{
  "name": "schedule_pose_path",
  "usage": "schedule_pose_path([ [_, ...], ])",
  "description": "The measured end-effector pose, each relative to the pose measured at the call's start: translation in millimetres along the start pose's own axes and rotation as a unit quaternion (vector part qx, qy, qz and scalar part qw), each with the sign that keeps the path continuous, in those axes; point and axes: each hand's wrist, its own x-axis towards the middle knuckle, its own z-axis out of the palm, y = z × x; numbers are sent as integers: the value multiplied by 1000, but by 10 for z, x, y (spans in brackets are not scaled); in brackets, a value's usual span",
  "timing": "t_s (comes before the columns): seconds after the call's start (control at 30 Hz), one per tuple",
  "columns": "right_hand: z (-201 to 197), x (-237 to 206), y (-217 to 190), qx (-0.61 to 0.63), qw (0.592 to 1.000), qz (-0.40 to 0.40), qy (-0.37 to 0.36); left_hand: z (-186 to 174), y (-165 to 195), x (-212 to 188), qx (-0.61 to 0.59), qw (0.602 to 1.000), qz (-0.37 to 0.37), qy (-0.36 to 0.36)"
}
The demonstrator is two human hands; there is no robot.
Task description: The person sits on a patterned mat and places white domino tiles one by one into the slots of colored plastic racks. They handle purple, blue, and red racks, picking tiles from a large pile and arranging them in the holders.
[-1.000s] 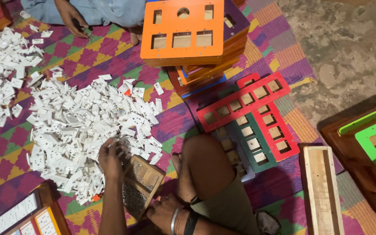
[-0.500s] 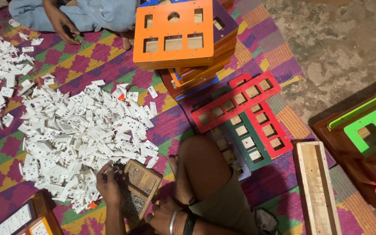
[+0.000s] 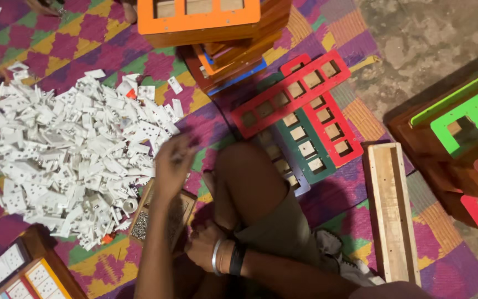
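Head view, left hand (image 3: 173,166): raised over the near edge of the pile of white plastic parts (image 3: 78,160), blurred; the fingers look loosely curled, but whether they hold a piece cannot be told.
Head view, right hand (image 3: 206,252): low by the person's bent knee, wearing metal and dark bangles at the wrist; it rests at the near end of the small wooden board (image 3: 164,213); how far it is closed cannot be told.
Small wooden board: lies on the woven mat (image 3: 100,55) just under the left hand, its dark patterned face up, touching the edge of the white pile.
White pile: spread over the mat on the left, well apart from the frames.
Red frame (image 3: 305,94): lies flat to the right of the knee, crossing a dark green frame (image 3: 300,138), both with square cut-outs.
Orange box (image 3: 200,16): at the top, stacked on other coloured boxes.
Long wooden tray (image 3: 389,210): on the right, beside the leg.
Green-faced box (image 3: 466,111): far right, on the bare floor.
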Motion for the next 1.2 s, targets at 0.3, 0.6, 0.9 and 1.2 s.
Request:
schedule_pose_path([
  [0.3, 235, -7, 43, 33, 999, -28, 22, 1664, 519, 1172, 382, 893, 221, -88],
  [0.6, -474, -268, 444, 279, 945, -127, 113, 367, 264, 845, 352, 907, 182, -139],
  [0.9, -610, -9, 300, 515, 818, 62, 249, -1442, 397, -1043, 404, 914, 2, -31],
  [1.2, -305, 447, -146, 787, 592, 79, 155, -629, 566, -2606, 530, 827, -105, 153],
])
